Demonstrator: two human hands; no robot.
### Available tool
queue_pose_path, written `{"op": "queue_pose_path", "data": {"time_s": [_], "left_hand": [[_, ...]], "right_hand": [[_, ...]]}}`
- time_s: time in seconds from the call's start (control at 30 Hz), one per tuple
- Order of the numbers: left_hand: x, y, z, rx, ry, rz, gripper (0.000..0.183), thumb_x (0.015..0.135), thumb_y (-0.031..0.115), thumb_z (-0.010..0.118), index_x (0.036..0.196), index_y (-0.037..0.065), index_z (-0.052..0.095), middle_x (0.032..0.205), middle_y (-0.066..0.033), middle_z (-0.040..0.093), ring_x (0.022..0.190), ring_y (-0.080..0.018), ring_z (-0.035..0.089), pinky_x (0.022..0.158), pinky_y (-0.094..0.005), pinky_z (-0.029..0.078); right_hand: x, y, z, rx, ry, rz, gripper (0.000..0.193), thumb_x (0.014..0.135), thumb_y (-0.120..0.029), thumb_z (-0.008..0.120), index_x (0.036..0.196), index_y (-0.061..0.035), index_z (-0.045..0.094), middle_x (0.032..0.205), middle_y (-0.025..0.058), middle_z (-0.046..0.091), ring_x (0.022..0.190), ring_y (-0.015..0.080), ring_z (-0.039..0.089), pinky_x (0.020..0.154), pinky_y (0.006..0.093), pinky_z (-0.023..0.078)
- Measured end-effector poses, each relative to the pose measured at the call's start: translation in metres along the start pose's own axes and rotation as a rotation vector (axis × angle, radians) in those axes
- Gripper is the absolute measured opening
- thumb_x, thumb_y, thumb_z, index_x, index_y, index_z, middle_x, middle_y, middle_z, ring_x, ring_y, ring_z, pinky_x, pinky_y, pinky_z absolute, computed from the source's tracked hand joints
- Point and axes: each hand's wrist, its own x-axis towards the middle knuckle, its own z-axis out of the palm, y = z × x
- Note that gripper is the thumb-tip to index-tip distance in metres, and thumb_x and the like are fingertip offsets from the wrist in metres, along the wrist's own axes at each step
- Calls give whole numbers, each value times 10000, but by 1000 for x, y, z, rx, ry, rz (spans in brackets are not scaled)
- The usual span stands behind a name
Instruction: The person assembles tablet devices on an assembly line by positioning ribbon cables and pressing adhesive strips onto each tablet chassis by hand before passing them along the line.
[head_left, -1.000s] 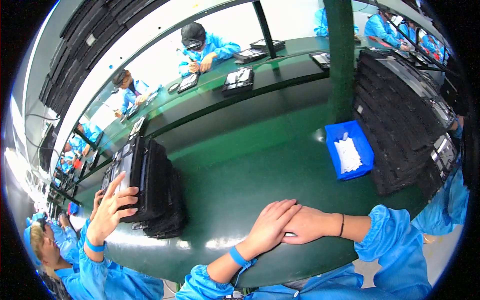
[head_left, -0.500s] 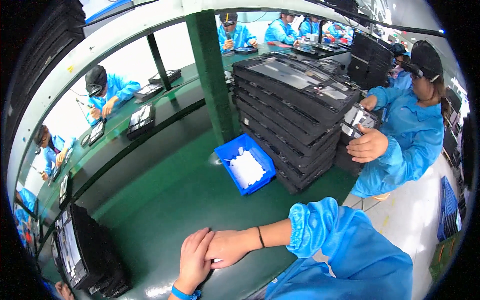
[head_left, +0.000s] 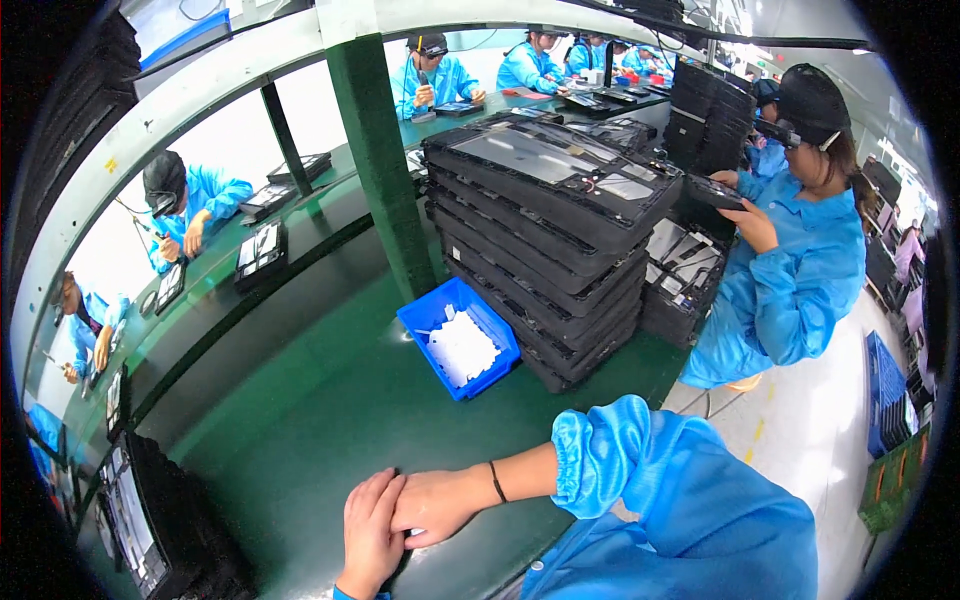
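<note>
My left hand (head_left: pixel 369 528) and my right hand (head_left: pixel 437 507) rest together low over the green tabletop (head_left: pixel 300 400). The left fingers lie stretched out, side by side, against the fingers of the right hand. Those right fingers are mostly hidden under the left hand, and a small pale spot between the hands is too small to make out. A thin black band (head_left: pixel 497 482) circles my right wrist. Beyond the hands stands a blue bin (head_left: pixel 412 322) holding small white pieces (head_left: pixel 462 348). Behind it rises a tall stack of black trays (head_left: pixel 545 270), its top tray carrying flat device parts.
Another black stack (head_left: pixel 195 535) stands at the lower left. A green post (head_left: pixel 375 165) rises behind the bin. At right, a co-worker (head_left: pixel 800 240) holds a dark flat device (head_left: pixel 714 192) above a tray of parts (head_left: pixel 682 262). More people in blue sit along the far bench.
The view has shifted, so the bin and stack appear further left. The co-worker at right has raised a dark device off the tray. My hands stay together.
</note>
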Motion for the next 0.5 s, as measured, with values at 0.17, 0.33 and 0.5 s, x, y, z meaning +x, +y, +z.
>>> {"op": "queue_pose_path", "data": {"time_s": [0.17, 0.33, 0.5], "left_hand": [[0, 1, 0, -10, -5, 3, 518, 711, 32, 599, 1228, 25, 578, 1293, -166, 552, 1207, -347, 510, 1051, -462, 355], [1, -1, 0, -2, -14, -5, 541, 694, 4, 584, 1234, 25, 574, 1299, -166, 546, 1219, -345, 499, 1056, -460, 349], [0, -1, 0, -8, -12, -10, 555, 685, 0, 585, 1240, 27, 573, 1302, -169, 543, 1221, -349, 496, 1059, -463, 345]], "right_hand": [[0, -4, -3, 17, -36, 25, 146, 742, -179, 673, 808, -55, 634, 817, 138, 657, 798, 346, 617, 702, 449, 494], [0, -2, -3, -5, -3, -4, 144, 740, -179, 668, 807, -55, 636, 800, 139, 656, 784, 349, 617, 698, 450, 493], [1, -3, -2, 33, 3, 24, 166, 723, -217, 661, 789, -65, 648, 811, 156, 668, 784, 365, 634, 700, 468, 507]]}}
